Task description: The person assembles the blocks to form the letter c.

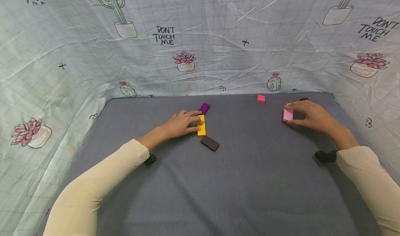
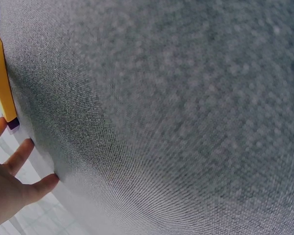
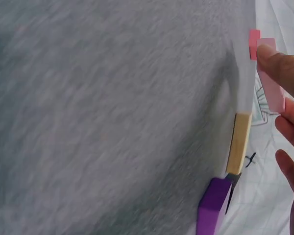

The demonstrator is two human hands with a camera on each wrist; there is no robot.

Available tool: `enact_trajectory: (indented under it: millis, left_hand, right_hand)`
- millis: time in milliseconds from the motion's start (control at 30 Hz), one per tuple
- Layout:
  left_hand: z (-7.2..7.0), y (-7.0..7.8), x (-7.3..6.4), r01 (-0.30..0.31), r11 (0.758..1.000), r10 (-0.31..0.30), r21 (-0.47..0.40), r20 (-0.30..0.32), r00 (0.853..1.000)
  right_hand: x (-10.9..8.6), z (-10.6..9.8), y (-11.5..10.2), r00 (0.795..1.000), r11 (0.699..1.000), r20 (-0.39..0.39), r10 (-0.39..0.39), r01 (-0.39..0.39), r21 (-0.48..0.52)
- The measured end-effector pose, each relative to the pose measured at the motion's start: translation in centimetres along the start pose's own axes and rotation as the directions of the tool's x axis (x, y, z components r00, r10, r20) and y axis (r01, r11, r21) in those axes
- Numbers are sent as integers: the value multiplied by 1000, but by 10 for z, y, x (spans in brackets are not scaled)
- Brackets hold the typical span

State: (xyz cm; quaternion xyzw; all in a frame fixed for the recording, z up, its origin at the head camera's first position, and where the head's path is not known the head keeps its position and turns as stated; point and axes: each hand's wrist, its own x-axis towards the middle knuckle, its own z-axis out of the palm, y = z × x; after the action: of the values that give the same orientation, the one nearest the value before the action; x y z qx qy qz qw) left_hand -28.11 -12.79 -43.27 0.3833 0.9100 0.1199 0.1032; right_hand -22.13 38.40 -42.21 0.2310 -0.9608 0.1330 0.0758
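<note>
My left hand (image 1: 181, 125) is at a yellow block (image 1: 201, 131), thumb and index finger on it. In the left wrist view, the yellow block (image 2: 4, 83) shows at the left edge, with the outer fingers (image 2: 20, 155) spread beside it. A purple block (image 1: 204, 108) lies at its far end and a dark brown block (image 1: 209, 143) close to its near end. My right hand (image 1: 315, 116) pinches a light pink block (image 1: 288, 114) between thumb and fingers; in the right wrist view this pink block (image 3: 271, 90) stands above the cloth.
A small coral-red block (image 1: 261, 99) lies near the back edge. In the right wrist view, a pale wooden block (image 3: 239, 142), a second purple block (image 3: 214, 205) and a black block (image 3: 233, 186) stand by the right hand. A patterned cloth wall (image 1: 218, 55) rises behind the grey tabletop (image 1: 237, 180).
</note>
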Motion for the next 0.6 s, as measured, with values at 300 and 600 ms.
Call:
enact_trajectory:
  millis: [300,600]
  left_hand:
    - [1,-1,0,-9,1000,9,13,0,1000]
    - [-1,0,0,-3,1000,3,8,3,1000]
  right_hand:
    - [19,1,-14,999,999,41,30,-31,8]
    - [38,12,-21,996,993,-30,-89,91,77]
